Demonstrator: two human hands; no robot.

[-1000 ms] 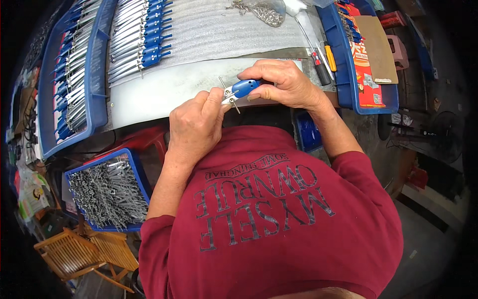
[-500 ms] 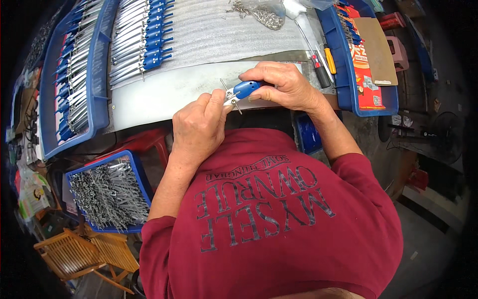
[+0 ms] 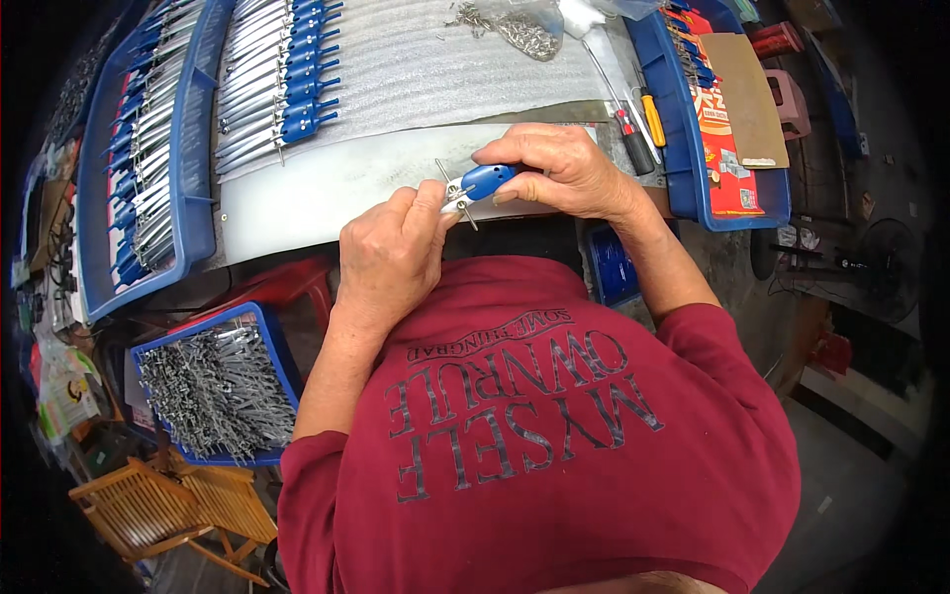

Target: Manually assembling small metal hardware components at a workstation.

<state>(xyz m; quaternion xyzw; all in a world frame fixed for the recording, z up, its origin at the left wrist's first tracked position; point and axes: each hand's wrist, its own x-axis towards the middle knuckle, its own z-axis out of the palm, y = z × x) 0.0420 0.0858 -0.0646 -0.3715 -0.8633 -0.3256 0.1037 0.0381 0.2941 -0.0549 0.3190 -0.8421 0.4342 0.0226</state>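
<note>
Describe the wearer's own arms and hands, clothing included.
The left hand and right hand are ungloved, with no rings or wrist straps visible. Both forearms are bare, without visible markings. Short, plain, dark-red fabric sleeves end near the elbows.

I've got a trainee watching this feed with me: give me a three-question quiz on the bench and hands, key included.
1. True or false: the bare left hand and bare right hand hold one blue-and-silver metal piece.
2. Which is nearer the right-side blue plastic tray: (a) the yellow-handled tool or (b) the clear plastic bag?
3. Fill in: the blue plastic bin heaped with grey metal parts is on the person's ____ side.

Key: 1 true; 2 a; 3 left.
</note>
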